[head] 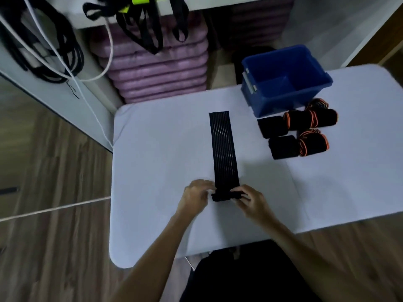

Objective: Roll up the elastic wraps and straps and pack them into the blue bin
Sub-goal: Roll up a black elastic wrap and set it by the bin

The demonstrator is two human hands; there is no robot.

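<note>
A long black elastic wrap (pixel 222 147) lies flat on the white table (pixel 152 160), running away from me. Its near end is curled into a small roll (pixel 225 196). My left hand (pixel 196 198) pinches the roll's left end and my right hand (pixel 250 200) pinches its right end. The blue bin (pixel 285 79) stands at the table's far right and looks empty. Several rolled wraps (pixel 298 131), some black and some with orange edges, lie in a cluster just in front of the bin.
Black straps (pixel 139 20) and cords hang from a white shelf at the back left. A stack of purple mats (pixel 157 70) stands behind the table. White cables (pixel 91 101) run down to the wooden floor on the left.
</note>
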